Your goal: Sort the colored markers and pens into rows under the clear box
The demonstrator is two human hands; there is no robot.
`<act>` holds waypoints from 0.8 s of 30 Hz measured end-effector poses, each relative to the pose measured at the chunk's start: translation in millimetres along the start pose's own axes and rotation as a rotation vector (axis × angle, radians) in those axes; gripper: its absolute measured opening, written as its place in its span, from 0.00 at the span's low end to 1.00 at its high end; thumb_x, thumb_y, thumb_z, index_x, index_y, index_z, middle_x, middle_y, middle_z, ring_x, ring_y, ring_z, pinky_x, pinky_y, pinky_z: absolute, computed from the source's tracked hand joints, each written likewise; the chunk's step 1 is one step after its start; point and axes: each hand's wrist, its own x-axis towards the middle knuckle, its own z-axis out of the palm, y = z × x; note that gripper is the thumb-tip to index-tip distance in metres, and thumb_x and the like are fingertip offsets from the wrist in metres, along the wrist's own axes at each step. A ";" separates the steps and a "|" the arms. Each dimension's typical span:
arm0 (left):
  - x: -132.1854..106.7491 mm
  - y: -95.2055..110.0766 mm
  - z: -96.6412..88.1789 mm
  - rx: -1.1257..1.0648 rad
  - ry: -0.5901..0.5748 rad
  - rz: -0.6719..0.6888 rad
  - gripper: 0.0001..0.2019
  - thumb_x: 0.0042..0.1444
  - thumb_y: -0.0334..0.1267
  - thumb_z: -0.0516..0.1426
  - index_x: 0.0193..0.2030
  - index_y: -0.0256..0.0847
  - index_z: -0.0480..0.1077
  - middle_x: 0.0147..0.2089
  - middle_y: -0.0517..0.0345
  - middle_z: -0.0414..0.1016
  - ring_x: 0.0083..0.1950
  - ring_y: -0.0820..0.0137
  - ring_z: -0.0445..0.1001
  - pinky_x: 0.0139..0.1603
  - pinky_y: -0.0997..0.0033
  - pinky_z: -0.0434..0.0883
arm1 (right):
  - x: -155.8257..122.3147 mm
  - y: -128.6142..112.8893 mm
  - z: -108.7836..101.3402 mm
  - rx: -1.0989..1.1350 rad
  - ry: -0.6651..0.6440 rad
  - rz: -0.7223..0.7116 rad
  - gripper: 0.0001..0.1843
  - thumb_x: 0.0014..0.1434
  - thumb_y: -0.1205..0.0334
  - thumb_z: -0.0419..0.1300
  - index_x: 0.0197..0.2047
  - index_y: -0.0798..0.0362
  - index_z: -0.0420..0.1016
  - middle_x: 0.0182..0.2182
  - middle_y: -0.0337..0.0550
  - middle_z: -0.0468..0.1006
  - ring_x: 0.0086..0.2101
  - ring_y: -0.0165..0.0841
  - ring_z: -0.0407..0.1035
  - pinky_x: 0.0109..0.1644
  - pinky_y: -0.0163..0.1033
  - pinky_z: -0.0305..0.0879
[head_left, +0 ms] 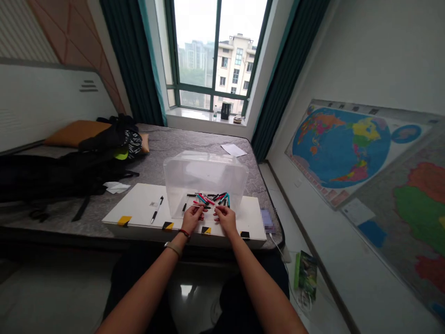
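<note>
My left hand (192, 218) is closed in a pinch on a thin pen (206, 207), whose dark end points toward my right hand. Close by on the right, my right hand (225, 219) also has its fingertips pressed together; whatever they hold is too small to make out. Both hands are at the mouth of a clear plastic box (177, 181) lying on its side. Inside it, beyond my fingers, lies a loose pile of pens and parts (210, 198) in black, red and teal. A black pen (184, 208) rests near the box's left wall.
Under the box is a white carton (139, 199) with yellow-black tape, a black-and-white pen (157, 209) lying on its left. The carton stands on a grey mattress (194, 139). Dark bags and clothing (104, 153) lie left; a blurred phone (268, 220) with a cable is right.
</note>
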 end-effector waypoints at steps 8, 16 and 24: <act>0.1 -3.4 -3.3 -0.027 -0.022 -0.031 0.29 0.46 0.57 0.63 0.46 0.32 0.72 0.38 0.47 0.79 0.26 0.76 0.70 0.29 0.73 0.69 | 0.3 4.8 -3.3 0.055 -0.064 0.009 0.20 0.47 0.50 0.68 0.39 0.56 0.76 0.33 0.46 0.79 0.33 0.37 0.77 0.29 0.36 0.75; 3.2 -7.0 -4.6 -0.069 -0.024 -0.048 0.28 0.47 0.56 0.63 0.46 0.32 0.73 0.37 0.48 0.80 0.26 0.76 0.70 0.28 0.74 0.68 | -0.5 5.9 -4.0 0.039 -0.086 0.008 0.21 0.47 0.49 0.68 0.39 0.57 0.76 0.29 0.44 0.79 0.31 0.36 0.77 0.28 0.34 0.73; 3.5 -7.4 -3.6 -0.100 -0.031 -0.044 0.24 0.46 0.52 0.65 0.42 0.32 0.75 0.36 0.48 0.80 0.25 0.76 0.69 0.27 0.74 0.68 | -2.1 3.4 -3.4 0.020 -0.108 -0.005 0.20 0.48 0.50 0.68 0.39 0.57 0.77 0.29 0.44 0.79 0.30 0.35 0.77 0.27 0.33 0.72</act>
